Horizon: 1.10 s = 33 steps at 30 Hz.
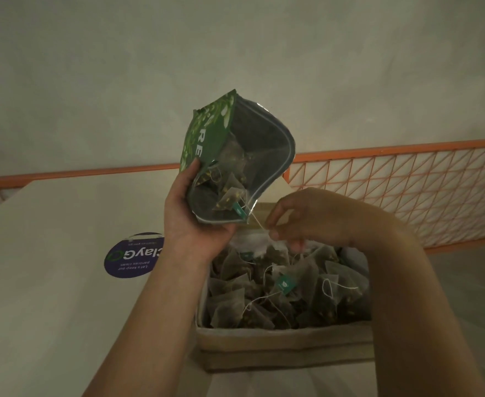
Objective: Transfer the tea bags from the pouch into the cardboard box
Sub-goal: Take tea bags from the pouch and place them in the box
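My left hand (191, 219) grips a green zip pouch (207, 133) from below and holds it tilted, mouth open toward me, above the cardboard box (281, 343). Several pyramid tea bags (229, 179) lie inside the pouch. One green tag (239, 210) hangs at the pouch's lower lip. My right hand (307, 219) hovers just right of the pouch mouth and pinches a white tea bag string (259, 224) that runs out of the pouch. The box below is filled with several tea bags (287, 287), their strings and tags tangled.
A pale surface (49, 267) with a round purple sticker (134, 255) lies left of the box. An orange wire-mesh rack (407, 190) stands behind and to the right. A plain wall fills the background. The light is dim.
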Each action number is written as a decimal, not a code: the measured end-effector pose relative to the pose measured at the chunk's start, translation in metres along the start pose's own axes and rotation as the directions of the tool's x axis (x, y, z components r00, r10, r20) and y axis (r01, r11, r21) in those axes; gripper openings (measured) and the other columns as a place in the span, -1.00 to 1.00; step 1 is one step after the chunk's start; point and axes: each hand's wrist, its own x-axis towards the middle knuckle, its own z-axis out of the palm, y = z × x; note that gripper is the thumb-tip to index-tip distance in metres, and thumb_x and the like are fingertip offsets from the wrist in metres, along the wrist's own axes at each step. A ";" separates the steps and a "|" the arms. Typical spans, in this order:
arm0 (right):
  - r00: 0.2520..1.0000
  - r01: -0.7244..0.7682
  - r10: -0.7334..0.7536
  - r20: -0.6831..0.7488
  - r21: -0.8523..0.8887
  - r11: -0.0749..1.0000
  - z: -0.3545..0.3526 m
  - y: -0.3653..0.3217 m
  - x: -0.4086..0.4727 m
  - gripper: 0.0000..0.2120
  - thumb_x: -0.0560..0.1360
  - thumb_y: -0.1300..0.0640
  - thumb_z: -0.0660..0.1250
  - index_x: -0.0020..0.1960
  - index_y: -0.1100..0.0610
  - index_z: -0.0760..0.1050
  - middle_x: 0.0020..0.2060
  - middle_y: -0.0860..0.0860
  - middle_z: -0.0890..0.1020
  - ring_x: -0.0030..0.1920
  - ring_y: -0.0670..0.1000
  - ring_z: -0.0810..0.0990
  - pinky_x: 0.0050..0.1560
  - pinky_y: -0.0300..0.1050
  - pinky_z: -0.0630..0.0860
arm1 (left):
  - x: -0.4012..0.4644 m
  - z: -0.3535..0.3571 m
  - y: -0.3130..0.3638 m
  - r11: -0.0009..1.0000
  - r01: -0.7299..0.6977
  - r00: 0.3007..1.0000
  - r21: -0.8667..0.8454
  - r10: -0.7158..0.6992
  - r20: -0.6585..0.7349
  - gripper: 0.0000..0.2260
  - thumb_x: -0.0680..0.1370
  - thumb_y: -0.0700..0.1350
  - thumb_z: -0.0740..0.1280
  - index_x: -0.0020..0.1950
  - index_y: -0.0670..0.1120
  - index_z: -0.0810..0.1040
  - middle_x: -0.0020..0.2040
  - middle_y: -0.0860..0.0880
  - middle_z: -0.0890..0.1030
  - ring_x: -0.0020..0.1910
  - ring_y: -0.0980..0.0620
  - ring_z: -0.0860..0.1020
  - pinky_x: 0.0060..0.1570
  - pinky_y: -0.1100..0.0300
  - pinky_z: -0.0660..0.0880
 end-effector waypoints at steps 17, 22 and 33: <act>0.995 0.089 -0.099 0.022 0.276 0.957 -0.005 -0.026 -0.014 -0.86 0.53 0.02 0.35 -0.05 0.09 0.58 -0.37 0.00 0.69 -0.42 -0.09 0.58 -0.36 -0.28 0.49 | 0.000 0.002 0.004 0.998 -0.035 0.999 0.051 0.037 -0.027 -0.46 0.52 0.09 0.33 0.47 -0.09 0.49 0.46 -0.11 0.49 0.28 -0.10 0.46 0.24 0.09 0.44; 0.947 0.054 -0.045 -0.319 0.021 0.998 -0.002 -0.032 -0.013 -0.66 0.40 -0.32 0.33 -0.21 -0.04 0.60 -0.44 -0.22 0.60 -0.37 -0.20 0.56 -0.32 -0.24 0.47 | -0.001 0.002 0.004 0.998 -0.032 0.999 0.051 0.033 -0.029 -0.47 0.51 0.10 0.34 0.43 -0.11 0.52 0.42 -0.14 0.53 0.40 -0.10 0.49 0.11 0.09 0.54; 0.858 -0.157 0.029 -0.514 -0.208 0.966 0.019 -0.050 -0.006 -0.56 0.35 -0.33 0.38 -0.38 0.00 0.38 -0.44 -0.13 0.44 -0.31 -0.06 0.49 -0.41 -0.23 0.23 | 0.004 -0.006 0.006 0.995 -0.040 0.999 0.093 0.037 0.035 -0.45 0.54 0.11 0.30 0.50 -0.06 0.45 0.51 -0.15 0.44 0.49 -0.16 0.38 0.40 -0.03 0.40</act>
